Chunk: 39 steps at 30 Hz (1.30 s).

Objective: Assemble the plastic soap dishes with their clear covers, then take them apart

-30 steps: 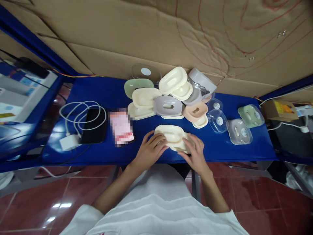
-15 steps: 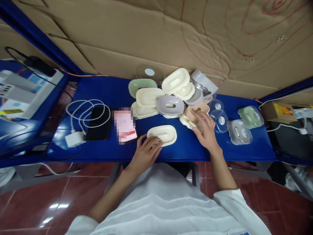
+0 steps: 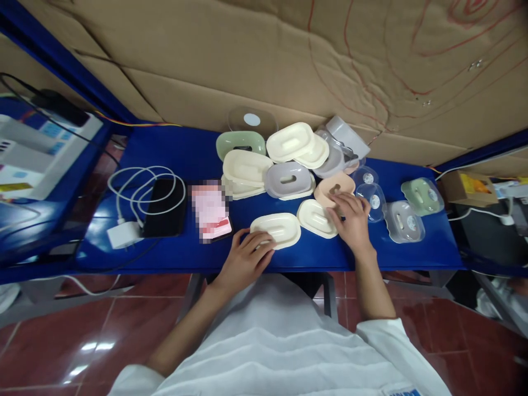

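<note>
My left hand curls over the near left end of a cream oval plastic dish with a raised ridge along its middle; the dish lies flat near the table's front edge. Another cream dish lies just right of it. Behind that is a peach oval dish with a slot cut in it. The fingers of my right hand close on its near edge, fingertips on top, thumb below by the second cream dish. A heap of similar pieces sits beyond: a lilac dish, cream ones, a green one.
Clear covers with round stickers and covered dishes stand at the right. On the left lie a phone, a black device and a white charger with coiled cable. Cardboard backs the blue table.
The second cream dish has come out from beneath the peach dish and now lies flat nearer the front. One upper cream dish in the heap has slipped left. My left hand stays on its dish.
</note>
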Tool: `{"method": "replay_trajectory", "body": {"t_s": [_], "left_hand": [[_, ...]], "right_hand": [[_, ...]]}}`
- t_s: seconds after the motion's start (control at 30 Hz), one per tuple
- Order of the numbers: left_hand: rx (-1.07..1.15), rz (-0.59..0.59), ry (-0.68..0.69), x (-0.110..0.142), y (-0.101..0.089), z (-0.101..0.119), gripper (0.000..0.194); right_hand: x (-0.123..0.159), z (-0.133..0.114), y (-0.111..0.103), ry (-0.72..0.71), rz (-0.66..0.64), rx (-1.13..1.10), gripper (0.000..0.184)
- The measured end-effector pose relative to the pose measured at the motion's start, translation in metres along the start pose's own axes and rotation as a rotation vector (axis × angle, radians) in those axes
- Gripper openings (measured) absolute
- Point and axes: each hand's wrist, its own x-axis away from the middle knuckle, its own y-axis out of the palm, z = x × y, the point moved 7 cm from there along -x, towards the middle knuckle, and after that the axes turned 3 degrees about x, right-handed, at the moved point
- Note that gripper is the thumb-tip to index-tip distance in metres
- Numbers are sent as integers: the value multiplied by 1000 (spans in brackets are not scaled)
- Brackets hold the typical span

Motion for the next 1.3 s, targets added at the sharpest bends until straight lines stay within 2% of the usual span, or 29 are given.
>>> {"method": "replay_trajectory", "body": {"t_s": [0.13, 0.23, 0.37, 0.43, 0.5, 0.57, 0.7, 0.83, 0.93, 1.1, 1.3], "left_hand": [[14, 47, 15, 3, 0, 0, 17], [3, 125, 6, 6, -3, -3, 32], [45, 279, -30, 13, -13, -8, 74], [39, 249, -16, 13, -14, -8, 80], [14, 146, 12, 11, -12, -7, 83], [6, 64, 29, 9, -12, -6, 83], [47, 26, 58, 6, -19, -7, 69], [0, -39, 104, -1, -21, -5, 49], [-15, -74, 137, -6, -22, -3, 48], [73, -69, 128, -4, -20, -8, 49], [17, -34, 160, -9, -14, -5, 36]], "right_hand": [[12, -49, -21, -128, 83, -37, 31], [32, -100, -28, -268, 105, -103, 30], [48, -158, -9, -397, 35, -161, 23], [50, -178, 5, -450, 0, -177, 19], [50, -187, 15, -490, -54, -197, 17], [49, -185, 19, -495, -104, -216, 21], [49, -152, 14, -395, -137, -203, 37], [52, -129, 5, -345, -57, -188, 30], [53, -123, 1, -310, 20, -178, 25], [53, -117, 10, -287, -78, -107, 34], [55, -112, 13, -323, -102, -188, 25]]}}
